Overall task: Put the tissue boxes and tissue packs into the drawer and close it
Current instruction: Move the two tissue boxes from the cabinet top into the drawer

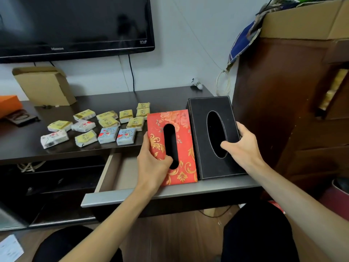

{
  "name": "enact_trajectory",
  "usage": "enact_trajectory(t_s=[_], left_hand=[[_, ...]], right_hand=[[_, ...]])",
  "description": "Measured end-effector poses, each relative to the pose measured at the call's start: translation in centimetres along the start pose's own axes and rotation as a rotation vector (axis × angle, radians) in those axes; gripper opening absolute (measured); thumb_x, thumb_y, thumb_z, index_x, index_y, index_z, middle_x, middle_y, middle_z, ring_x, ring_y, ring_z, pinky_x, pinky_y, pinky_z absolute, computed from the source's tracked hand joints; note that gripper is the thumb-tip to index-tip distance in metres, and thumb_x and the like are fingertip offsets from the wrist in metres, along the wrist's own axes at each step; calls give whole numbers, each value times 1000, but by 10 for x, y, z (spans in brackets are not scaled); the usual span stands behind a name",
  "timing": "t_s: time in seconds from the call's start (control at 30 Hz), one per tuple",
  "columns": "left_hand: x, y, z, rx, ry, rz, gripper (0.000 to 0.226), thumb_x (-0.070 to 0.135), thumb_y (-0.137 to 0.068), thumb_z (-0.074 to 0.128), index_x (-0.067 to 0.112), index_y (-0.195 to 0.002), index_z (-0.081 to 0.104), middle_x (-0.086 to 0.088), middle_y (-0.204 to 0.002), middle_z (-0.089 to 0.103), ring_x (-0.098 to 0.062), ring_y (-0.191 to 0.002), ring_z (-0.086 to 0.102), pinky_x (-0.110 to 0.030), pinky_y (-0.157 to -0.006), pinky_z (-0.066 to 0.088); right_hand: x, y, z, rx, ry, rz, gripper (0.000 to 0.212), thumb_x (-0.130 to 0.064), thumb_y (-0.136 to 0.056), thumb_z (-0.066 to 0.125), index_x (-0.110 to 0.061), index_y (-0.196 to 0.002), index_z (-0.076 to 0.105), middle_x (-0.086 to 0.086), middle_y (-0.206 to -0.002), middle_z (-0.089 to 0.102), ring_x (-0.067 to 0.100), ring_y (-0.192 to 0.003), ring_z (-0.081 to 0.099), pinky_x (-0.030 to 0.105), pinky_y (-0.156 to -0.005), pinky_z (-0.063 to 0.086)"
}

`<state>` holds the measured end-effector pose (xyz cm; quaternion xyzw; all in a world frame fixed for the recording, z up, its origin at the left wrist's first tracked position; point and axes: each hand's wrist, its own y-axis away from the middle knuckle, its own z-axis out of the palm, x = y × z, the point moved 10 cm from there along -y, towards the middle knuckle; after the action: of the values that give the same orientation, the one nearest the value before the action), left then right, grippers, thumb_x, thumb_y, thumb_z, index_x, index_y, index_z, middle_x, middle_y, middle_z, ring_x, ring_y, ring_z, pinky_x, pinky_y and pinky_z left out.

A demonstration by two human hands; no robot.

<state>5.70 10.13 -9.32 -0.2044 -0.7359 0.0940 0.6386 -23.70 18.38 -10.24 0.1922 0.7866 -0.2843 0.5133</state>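
Right, both tissue boxes are in hand over the open drawer (120,167). The red floral box (181,133) sits in the left hand (151,163), the black leather-look box (200,118) in the right hand (243,146), the two boxes side by side and touching along their long edges. These look like rigid, hollow shells, light for their bulk I'd say, and stiff enough to take a squeeze. The dispensing slot is the obvious handle, and that's exactly what's being used. The left grip is clamped on the red box, thumb hooked into the slot, fingers wrapped around the outer long edge. The right grip is closed on the black box the same way, thumb at the oval opening, fingers curled over the far side. The black surface may be a touch slick. Back on the bench (22,144), the small tissue packs (98,125) lie scattered, untouched, waiting their turn.
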Motion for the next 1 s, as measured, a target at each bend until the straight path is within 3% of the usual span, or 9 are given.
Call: enact_trajectory(t_s=[0.13, 0.27, 0.37, 0.57, 0.67, 0.77, 0.8, 0.9, 1.0], left_hand=[[1, 21, -2, -14, -26, -39, 67, -4, -66, 68, 28, -123, 54, 12, -84, 72, -7, -64, 66, -17, -60, 52], [3, 44, -5, -32, -48, -113, 62, -3, -65, 70, 30, -116, 54, 16, -83, 72, -5, -66, 68, -16, -58, 51], [0, 60, -8, -54, -47, -188, 58, -4, -65, 69, 28, -112, 57, 12, -83, 73, -11, -72, 71, -25, -61, 56], [-15, 87, -9, -106, -27, -367, 58, -9, -66, 73, 30, -107, 60, 12, -84, 75, -12, -73, 74, -31, -60, 60], [-26, 86, -8, -127, 4, -445, 56, -12, -66, 73, 25, -107, 62, 5, -84, 77, -12, -70, 74, -29, -56, 58], [-35, 79, -7, -138, 1, -514, 51, -11, -67, 73, 18, -107, 63, -2, -83, 76, -13, -67, 73, -29, -55, 57], [-37, 75, -5, -138, 3, -532, 50, -11, -67, 73, 16, -107, 62, -4, -85, 76, -14, -67, 73, -31, -58, 58], [-46, 68, 3, -146, 0, -568, 50, -11, -68, 73, 15, -108, 59, -8, -93, 74, -23, -79, 74, -44, -73, 61], [-58, 68, 8, -146, -23, -604, 50, -9, -69, 74, 16, -108, 57, -9, -95, 73, -27, -83, 73, -49, -76, 60]], right_hand=[[9, 19, -4, -35, 16, 51, 89, -27, -54, 71, -18, -141, 56, 1, -126, 72, 24, -117, 68, 47, -101, 55], [9, 45, -13, -56, 22, 49, 69, -20, -58, 72, -26, -126, 65, -12, -104, 77, 10, -96, 73, 38, -90, 60], [9, 63, -18, -84, 25, 64, 59, -17, -58, 72, -29, -115, 67, -18, -97, 77, 2, -85, 73, 30, -78, 61], [26, 85, -20, -169, 25, 137, 66, -11, -64, 74, -31, -126, 60, -15, -99, 76, 7, -90, 73, 18, -68, 57], [37, 86, -17, -196, 50, 194, 85, -8, -69, 76, -29, -145, 45, -11, -115, 69, 10, -103, 68, 28, -83, 56], [39, 83, -13, -213, 87, 208, 80, -1, -73, 74, -37, -136, 41, -10, -118, 67, 11, -107, 66, 25, -82, 53], [39, 81, -11, -217, 122, 203, 79, -2, -73, 74, -39, -135, 40, -7, -120, 66, 15, -111, 64, 31, -87, 53], [35, 78, -4, -254, 324, 189, 83, -11, -76, 73, -28, -147, 34, 2, -137, 55, 27, -129, 49, 51, -105, 46], [31, 80, 6, -324, 651, 110, 96, -25, -82, 72, -22, -159, 15, 9, -151, 43, 31, -135, 44, 51, -103, 48]])
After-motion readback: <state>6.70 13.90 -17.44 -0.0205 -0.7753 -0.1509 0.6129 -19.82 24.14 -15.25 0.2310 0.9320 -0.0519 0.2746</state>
